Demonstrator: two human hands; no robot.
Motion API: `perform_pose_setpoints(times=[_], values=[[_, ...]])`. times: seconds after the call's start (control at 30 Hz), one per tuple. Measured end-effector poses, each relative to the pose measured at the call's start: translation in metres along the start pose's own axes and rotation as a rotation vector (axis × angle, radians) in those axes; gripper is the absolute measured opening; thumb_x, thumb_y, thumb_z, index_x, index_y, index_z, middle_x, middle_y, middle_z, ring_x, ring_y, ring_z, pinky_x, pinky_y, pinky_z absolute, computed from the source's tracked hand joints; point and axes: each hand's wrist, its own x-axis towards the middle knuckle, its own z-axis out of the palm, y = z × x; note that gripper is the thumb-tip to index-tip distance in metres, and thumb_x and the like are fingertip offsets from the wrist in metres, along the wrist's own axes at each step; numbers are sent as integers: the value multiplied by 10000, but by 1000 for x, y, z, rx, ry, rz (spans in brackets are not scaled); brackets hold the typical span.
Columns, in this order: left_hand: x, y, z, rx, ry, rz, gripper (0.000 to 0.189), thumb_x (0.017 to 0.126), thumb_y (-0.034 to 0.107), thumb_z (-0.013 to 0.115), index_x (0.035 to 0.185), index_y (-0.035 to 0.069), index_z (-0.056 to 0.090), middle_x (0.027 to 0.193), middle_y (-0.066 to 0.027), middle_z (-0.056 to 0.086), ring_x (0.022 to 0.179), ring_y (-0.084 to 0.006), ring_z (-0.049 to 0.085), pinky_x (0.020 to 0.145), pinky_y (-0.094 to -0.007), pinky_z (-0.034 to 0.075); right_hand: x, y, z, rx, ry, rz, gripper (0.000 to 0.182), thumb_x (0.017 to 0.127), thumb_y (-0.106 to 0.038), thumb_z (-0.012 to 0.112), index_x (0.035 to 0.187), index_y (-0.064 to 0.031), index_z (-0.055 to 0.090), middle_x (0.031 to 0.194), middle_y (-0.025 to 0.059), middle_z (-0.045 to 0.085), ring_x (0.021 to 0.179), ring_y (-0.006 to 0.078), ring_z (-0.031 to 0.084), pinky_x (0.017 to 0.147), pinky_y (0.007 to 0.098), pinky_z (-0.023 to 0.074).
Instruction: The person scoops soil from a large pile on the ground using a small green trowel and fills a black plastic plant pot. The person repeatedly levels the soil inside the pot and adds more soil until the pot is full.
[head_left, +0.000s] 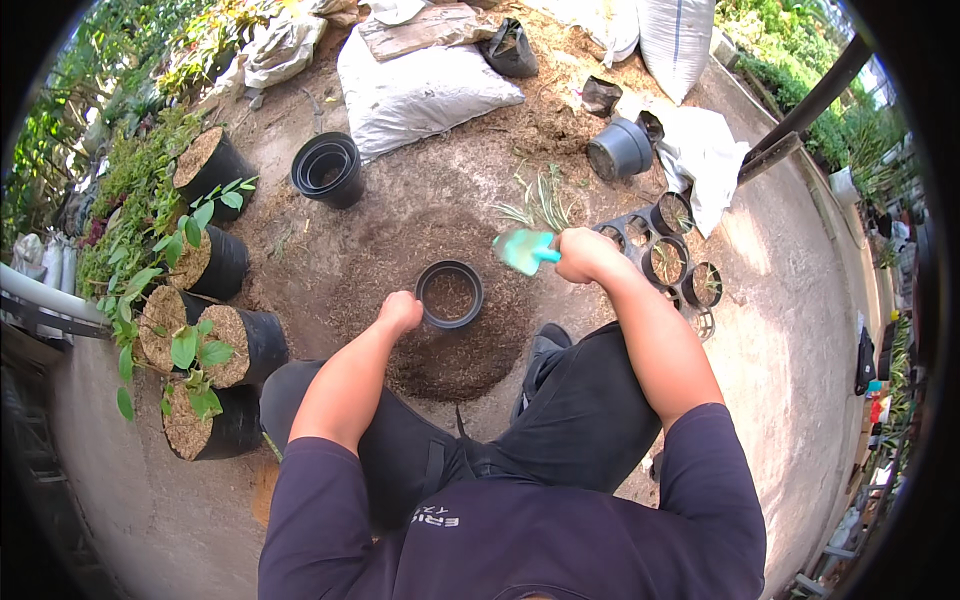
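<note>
Near the middle of the view, a round black plastic plant pot (449, 325) with brown soil (450, 295) inside stands on a patch of loose potting mix (457, 367). My left hand (401, 312) is closed at the pot's left rim; its fingertips are hard to see. To the right of the pot my right hand (586, 256) grips a teal hand trowel (525, 250) by its handle, the blade pointing left and slightly blurred. Green-and-white striped plants (546, 204) lie on the ground just beyond the trowel.
Right of my right hand is a black pot tray (622, 225) holding small potted plants (666, 260). Nested black pots (330, 174) stand at upper left. Several filled black grow bags (259, 346) line the left. A white sack (427, 94) and a tipped grey pot (621, 148) lie farther off.
</note>
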Motion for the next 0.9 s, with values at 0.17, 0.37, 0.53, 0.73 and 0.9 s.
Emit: perform_pose_setpoints(times=[0.17, 0.37, 0.53, 0.73, 0.9], values=[[-13, 23, -20, -3, -353, -65, 368, 805, 275, 521, 1074, 32, 588, 1140, -192, 543, 1053, -313, 531, 877, -393, 416, -14, -14, -25, 195, -243, -90, 266, 683, -144, 636, 937, -64, 649, 781, 167, 637, 759, 288, 622, 676, 359, 486], [-32, 28, -17, 231, 171, 3, 274, 836, 297, 474, 997, 146, 637, 1078, -132, 569, 1000, -294, 547, 863, -444, 382, -34, -17, -27, 49, -58, -185, 354, 670, -178, 676, 1008, -84, 629, 855, 161, 634, 848, 292, 602, 755, 364, 470], [-26, 27, -22, 230, 175, 88, 291, 869, 328, 445, 1031, 158, 616, 1088, -115, 553, 1031, -293, 526, 878, -486, 332, -56, -70, -40, 44, -411, -189, 357, 684, -76, 580, 1039, -65, 619, 817, 164, 635, 597, 229, 633, 558, 338, 511], [-20, 25, -30, 94, 50, 16, 289, 865, 333, 450, 1042, 176, 617, 1092, -96, 584, 1037, -267, 535, 890, -470, 322, -30, -147, -22, -364, -516, -178, 210, 655, -46, 538, 822, 27, 642, 838, 140, 644, 758, 266, 643, 641, 360, 522], [-29, 35, -32, 46, 8, -23, 317, 868, 357, 444, 1065, 169, 607, 1103, -86, 588, 1042, -253, 545, 940, -443, 291, 34, -177, 29, -334, -635, -16, 273, 656, -64, 555, 908, -35, 657, 891, 128, 650, 827, 243, 642, 685, 343, 515]])
